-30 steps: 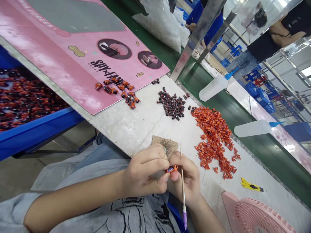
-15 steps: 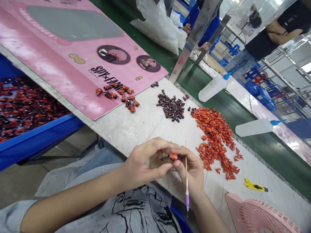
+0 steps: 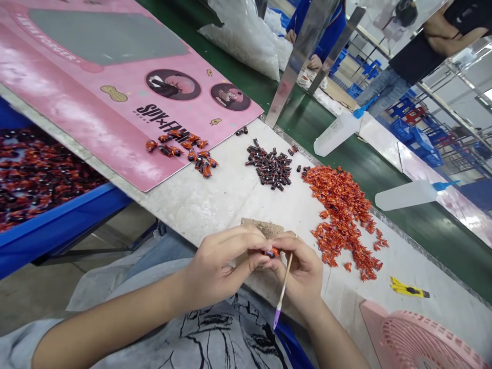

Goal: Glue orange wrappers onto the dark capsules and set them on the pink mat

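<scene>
My left hand [image 3: 221,266] and my right hand [image 3: 302,271] meet at the near edge of the work table, fingers pinched together on one small orange and dark piece [image 3: 272,252]. My right hand also holds a thin wooden stick with a purple end [image 3: 282,289], which slants down toward me. Just behind my hands lies a brown cardboard scrap [image 3: 265,228]. Farther back are a heap of dark small parts [image 3: 271,168], a heap of orange parts [image 3: 342,210] and several joined orange and dark pieces [image 3: 184,146] on a pink printed board [image 3: 96,92].
A blue bin [image 3: 46,179] full of joined pieces stands at the left. Two white squeeze bottles [image 3: 407,195] lie on the green belt. A yellow knife [image 3: 409,289] and a pink fan [image 3: 423,341] sit at the right. Other people stand beyond the belt.
My hands have pressed closer together on the small piece. The stick has tilted from upright to slanting, with its purple end swung to the left.
</scene>
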{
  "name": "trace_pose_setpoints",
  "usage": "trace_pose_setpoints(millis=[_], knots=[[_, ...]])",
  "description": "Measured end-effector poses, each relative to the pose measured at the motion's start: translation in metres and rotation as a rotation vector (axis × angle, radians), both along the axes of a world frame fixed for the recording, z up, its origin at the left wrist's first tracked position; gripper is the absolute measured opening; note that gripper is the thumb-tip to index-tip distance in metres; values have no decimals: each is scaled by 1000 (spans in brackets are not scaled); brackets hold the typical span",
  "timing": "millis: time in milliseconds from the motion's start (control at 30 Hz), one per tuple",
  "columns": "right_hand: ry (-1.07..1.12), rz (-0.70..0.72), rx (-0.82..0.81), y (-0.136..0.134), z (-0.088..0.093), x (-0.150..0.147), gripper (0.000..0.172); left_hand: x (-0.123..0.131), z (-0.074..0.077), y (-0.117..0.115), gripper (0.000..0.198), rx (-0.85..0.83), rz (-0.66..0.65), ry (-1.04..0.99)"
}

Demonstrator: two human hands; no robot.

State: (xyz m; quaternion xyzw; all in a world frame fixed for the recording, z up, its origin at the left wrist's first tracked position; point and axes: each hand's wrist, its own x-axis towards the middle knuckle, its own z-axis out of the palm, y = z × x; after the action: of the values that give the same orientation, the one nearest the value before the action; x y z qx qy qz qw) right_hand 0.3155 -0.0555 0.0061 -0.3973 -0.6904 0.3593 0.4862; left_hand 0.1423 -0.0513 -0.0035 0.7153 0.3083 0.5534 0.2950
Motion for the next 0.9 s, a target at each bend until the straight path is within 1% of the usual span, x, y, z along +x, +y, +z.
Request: trace_pose_setpoints(millis=[67, 167, 300, 433, 600, 800, 900], knots=[[-13, 11, 60, -1, 2, 0, 13, -1, 1, 0, 15, 29, -19, 26], [-53, 38, 98, -1, 6, 2, 14, -3, 2, 5, 12, 127, -42, 102], [-91, 96, 120, 0, 10, 3, 17, -7, 4, 12, 9, 272, -113, 214], [-106, 131, 113, 1, 12, 3, 17, -8, 4, 14, 12, 363, -129, 225], [-108, 143, 121, 0, 15, 3, 16, -8, 3, 13, 13, 396, -126, 198], [-173, 124, 212, -3, 17, 5, 15, -6, 0, 13, 10, 424, -113, 149], [-210, 124, 246, -5, 20, 6, 15, -5, -1, 12, 9, 357, -162, 90]])
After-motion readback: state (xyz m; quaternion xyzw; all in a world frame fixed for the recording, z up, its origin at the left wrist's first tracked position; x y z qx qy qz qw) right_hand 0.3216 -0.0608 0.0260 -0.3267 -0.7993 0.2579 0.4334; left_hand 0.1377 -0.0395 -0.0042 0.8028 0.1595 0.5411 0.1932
